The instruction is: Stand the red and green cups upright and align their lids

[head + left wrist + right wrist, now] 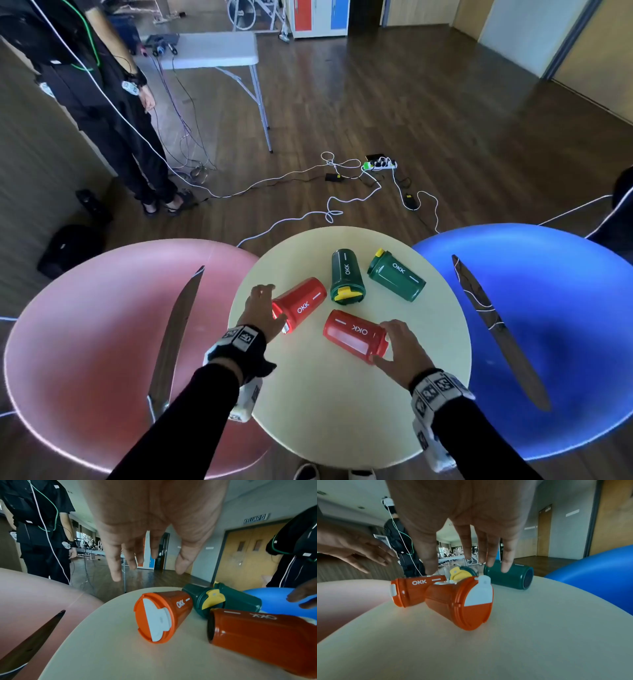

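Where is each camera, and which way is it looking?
Head: worn on the head, looks down at the round table; both forearms, left hand and right hand show.
Left wrist: on the left wrist, looks along the open fingers at the left red cup.
Right wrist: on the right wrist, looks past its fingers at the right red cup.
All three views share both red cups and the green cups.

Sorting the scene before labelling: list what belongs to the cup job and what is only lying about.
Part of the job:
- left red plastic cup with white lid, on its side
- right red plastic cup, on its side
- two dark green plastic cups with yellow lid tabs, on their sides
- left hand, right hand, both open

Just lying about:
- pink chair
- blue chair
- white power strip on the floor
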`<state>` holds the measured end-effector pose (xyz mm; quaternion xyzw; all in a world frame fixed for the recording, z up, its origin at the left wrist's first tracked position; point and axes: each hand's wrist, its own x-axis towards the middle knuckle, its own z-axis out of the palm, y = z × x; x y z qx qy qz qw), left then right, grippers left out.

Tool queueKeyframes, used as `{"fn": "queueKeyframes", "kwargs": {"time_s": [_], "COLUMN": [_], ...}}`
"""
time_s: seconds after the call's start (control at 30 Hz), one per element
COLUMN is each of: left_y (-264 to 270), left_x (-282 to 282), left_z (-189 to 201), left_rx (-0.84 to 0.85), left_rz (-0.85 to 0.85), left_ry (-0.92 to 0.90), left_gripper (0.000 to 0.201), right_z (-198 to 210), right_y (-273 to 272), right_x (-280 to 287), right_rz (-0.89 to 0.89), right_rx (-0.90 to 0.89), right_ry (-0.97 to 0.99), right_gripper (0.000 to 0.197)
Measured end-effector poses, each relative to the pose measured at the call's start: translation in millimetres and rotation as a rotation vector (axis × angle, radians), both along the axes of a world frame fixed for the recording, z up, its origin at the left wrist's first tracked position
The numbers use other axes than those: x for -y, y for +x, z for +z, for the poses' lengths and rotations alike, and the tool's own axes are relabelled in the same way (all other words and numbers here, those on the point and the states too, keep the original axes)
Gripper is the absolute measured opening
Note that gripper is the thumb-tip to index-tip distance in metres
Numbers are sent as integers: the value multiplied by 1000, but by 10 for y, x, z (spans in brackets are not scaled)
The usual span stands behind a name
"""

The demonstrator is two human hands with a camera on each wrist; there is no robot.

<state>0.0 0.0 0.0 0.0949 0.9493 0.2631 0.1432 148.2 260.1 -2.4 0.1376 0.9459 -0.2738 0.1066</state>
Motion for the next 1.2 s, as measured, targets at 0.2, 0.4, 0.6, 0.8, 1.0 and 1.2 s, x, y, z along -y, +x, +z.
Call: {"fn": "queueKeyframes", "kwargs": {"time_s": [0.2, 0.4, 0.6, 0.8, 1.0, 1.2], "left_y": [-127, -121, -141, -149, -172, -176], "left_x": [-45, -65, -127, -169, -195, -186], "left_z": [-70, -230, -296, -359, -393, -387], "left_rx": [113, 138, 88, 161, 169, 185], "left_rz": [-47, -142, -93, -46, -3, -9], "left_ry": [-148, -151, -133, -153, -142, -123], "left_gripper": [77, 64, 58, 64, 62, 62], "right_z": [-111, -241, -298, -431, -466, -336], "right_y": [-106, -74, -107, -121, -100, -87], "right_x": [20, -5, -49, -51, -71, -56], "right_rz": [-11, -14, 8, 29, 12, -44], "right_rx": [184, 172, 140, 139, 118, 143], "right_ry": [33, 28, 53, -70, -106, -163], "right_gripper": [94, 79, 72, 83, 81, 78]}}
